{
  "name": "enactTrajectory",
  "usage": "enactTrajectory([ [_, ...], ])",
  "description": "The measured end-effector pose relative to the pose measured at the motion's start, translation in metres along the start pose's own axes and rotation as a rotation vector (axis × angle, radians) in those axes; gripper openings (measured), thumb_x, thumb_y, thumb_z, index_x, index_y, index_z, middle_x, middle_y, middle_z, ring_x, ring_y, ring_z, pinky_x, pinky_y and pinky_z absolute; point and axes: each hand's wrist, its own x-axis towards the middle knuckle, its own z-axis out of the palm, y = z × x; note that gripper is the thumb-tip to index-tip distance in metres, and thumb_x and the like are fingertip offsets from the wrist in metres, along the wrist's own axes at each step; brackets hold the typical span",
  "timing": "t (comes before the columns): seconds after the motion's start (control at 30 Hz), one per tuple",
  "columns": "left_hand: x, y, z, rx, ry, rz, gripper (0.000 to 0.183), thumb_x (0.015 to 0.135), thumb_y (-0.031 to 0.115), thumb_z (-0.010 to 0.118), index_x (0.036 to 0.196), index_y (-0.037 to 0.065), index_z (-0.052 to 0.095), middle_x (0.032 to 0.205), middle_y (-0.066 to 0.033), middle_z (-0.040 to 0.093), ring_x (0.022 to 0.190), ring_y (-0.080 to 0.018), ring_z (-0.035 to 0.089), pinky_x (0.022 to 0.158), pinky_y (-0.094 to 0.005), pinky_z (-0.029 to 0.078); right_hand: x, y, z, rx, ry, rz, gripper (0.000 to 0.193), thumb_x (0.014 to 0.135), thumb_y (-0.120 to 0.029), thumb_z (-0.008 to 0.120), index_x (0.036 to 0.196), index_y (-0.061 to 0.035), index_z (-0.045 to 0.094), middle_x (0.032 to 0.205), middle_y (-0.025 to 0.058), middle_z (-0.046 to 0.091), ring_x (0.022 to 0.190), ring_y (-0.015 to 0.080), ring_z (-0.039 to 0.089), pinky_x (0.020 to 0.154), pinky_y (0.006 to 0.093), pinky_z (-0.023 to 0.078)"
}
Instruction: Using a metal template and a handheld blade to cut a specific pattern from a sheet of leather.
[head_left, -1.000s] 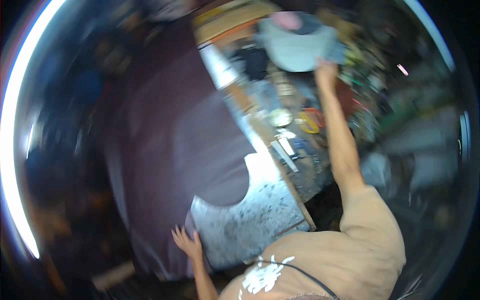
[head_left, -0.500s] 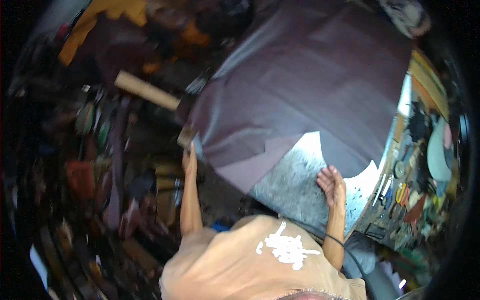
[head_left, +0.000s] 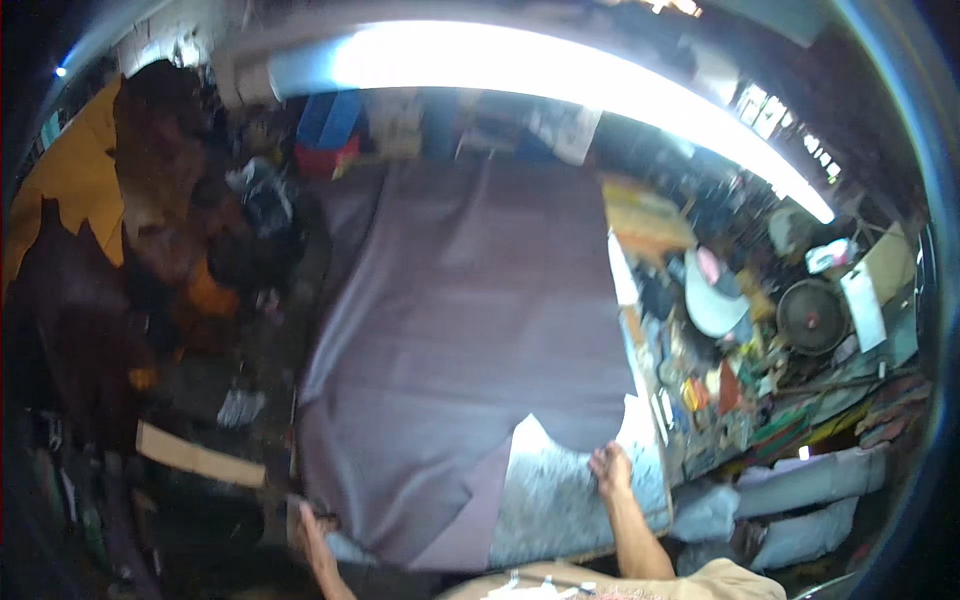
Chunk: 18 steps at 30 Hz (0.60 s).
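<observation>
A large sheet of dark brown leather (head_left: 480, 300) drapes over a table, rippled along its left side, its near edge cut unevenly. A paler flap (head_left: 465, 530) of it is folded over at the front. Beyond the cut edge shows a grey, speckled metal-looking board (head_left: 560, 500). My right hand (head_left: 612, 470) is over this board beside the leather's cut edge, fingers apart and slightly bent, holding nothing visible. At the near left corner, my left hand (head_left: 315, 540) is beside the leather's edge, fingers stretched out; its fingertips are blurred.
A bright tube lamp (head_left: 520, 65) crosses the top. Tools and scraps crowd the right side, near a grey cap-like piece (head_left: 712, 300) and a round fan-like object (head_left: 811, 317). Yellow leather (head_left: 75, 180) hangs at left. A wooden strip (head_left: 200, 456) juts out near my left hand.
The view has tilted up and turned, so the lamp and the far end of the room now show. Both hands appear lower; my right hand is nearer the leather's cut edge.
</observation>
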Motion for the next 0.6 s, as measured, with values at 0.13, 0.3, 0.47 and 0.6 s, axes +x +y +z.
enactTrajectory([
  [0.13,-0.005,0.0,0.022,0.03,0.02,-0.048,0.065,0.089,0.051,0.057,0.119,-0.006,0.056,0.094,-0.0176,0.065,0.085,-0.0283,0.063,0.076,-0.0392,0.048,-0.004,-0.004,-0.001,-0.008,0.098,0.008,0.042,0.088,-0.021,0.058,0.126,-0.0077,0.046,0.125,0.013,0.047,0.105,0.0339,0.055,0.082,0.0541,0.051],
  [0.3,-0.02,0.018,0.053,0.36,0.005,-0.086,0.05,0.089,0.038,0.06,0.112,-0.006,0.058,0.092,-0.0153,0.065,0.087,-0.0267,0.063,0.078,-0.0391,0.049,0.02,-0.01,-0.009,-0.006,0.102,0.091,0.039,0.091,-0.017,0.05,0.127,-0.0037,0.045,0.123,0.0137,0.048,0.097,0.0313,0.056,0.08,0.0519,0.052],
  [0.47,0.013,-0.014,0.073,0.696,0.005,0.398,0.056,0.083,0.042,0.064,0.109,-0.007,0.06,0.095,-0.0265,0.065,0.089,-0.0407,0.062,0.079,-0.0449,0.048,0.025,-0.01,-0.02,-0.002,0.05,0.043,0.029,0.094,-0.017,0.046,0.119,-0.0023,0.051,0.097,0.0104,0.054,0.086,0.0296,0.064,0.069,0.0459,0.057],
  [0.6,0.02,-0.006,0.088,0.942,0.067,0.395,0.042,0.08,0.026,0.068,0.104,-0.007,0.059,0.099,-0.0285,0.065,0.093,-0.0466,0.061,0.082,-0.0489,0.047,0.01,-0.004,-0.012,-0.198,-0.034,-0.227,0.03,0.097,-0.012,0.042,0.123,0.001,0.05,0.081,0.0056,0.055,0.054,0.018,0.062,0.043,0.0288,0.055],
])
